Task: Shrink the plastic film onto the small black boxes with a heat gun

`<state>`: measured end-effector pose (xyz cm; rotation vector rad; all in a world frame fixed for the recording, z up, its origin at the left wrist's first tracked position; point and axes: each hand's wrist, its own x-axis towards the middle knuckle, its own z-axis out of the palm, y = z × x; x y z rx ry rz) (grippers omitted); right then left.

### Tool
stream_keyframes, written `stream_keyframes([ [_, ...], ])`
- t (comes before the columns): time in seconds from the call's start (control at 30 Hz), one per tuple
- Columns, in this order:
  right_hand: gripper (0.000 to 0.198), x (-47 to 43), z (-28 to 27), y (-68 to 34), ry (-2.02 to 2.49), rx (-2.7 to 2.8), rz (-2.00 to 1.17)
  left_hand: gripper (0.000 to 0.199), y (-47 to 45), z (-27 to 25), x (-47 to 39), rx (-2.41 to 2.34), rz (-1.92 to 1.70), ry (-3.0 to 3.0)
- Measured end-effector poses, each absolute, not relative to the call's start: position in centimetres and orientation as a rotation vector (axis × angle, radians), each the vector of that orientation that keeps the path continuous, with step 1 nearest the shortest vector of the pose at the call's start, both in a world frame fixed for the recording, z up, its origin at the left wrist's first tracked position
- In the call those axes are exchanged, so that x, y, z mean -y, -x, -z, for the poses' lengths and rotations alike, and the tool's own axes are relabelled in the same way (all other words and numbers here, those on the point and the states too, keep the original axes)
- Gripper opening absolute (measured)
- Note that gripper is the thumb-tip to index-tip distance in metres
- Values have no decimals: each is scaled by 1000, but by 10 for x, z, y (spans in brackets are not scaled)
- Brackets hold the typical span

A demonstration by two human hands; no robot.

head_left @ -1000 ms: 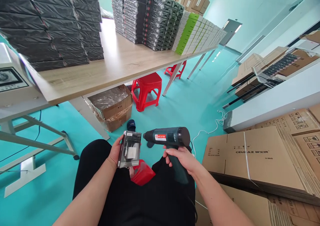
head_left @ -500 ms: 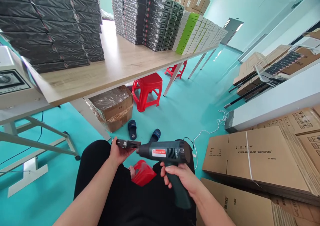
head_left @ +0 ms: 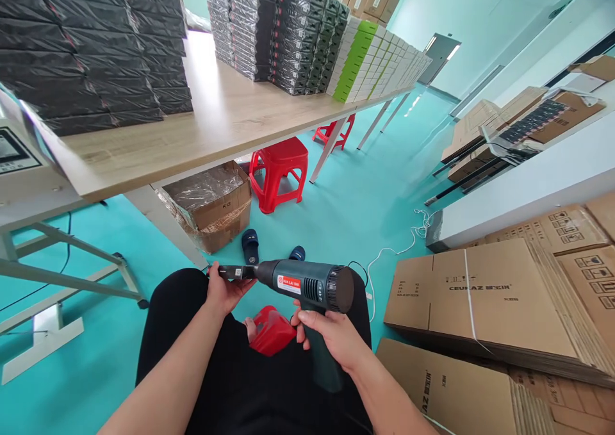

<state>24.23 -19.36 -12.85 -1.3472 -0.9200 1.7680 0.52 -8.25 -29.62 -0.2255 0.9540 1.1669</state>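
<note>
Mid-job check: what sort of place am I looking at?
Probably a packing workshop: black wrapped boxes are stacked on a long table, flattened cartons are piled at right, and the right hand holds what looks like a heat gun.

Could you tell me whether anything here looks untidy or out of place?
Two things: the white cord lies loose and tangled on the floor, perhaps a trip risk, and an unworn dark slipper sits there. The left hand holds a box edge-on, so damage is unclear.
</note>
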Motion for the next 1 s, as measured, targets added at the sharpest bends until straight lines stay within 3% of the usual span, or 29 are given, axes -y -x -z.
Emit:
stream_keyframes([
  [0.27, 37, 186, 132, -237, 1391, 883, -1688, 41, -6, 296, 83, -940, -1217, 216],
  [0.5, 30, 191, 126, -241, 1358, 772, -1834, 40, -1, 296, 82, -855, -1212, 256],
  [0.83, 27, 212, 140, -272, 1247, 713, -1900, 54, 1, 289, 84, -691, -1169, 311],
  [1.0, 28, 210, 135, -267, 1184, 699, -1912, 44, 0, 288, 84, -717, -1192, 187],
])
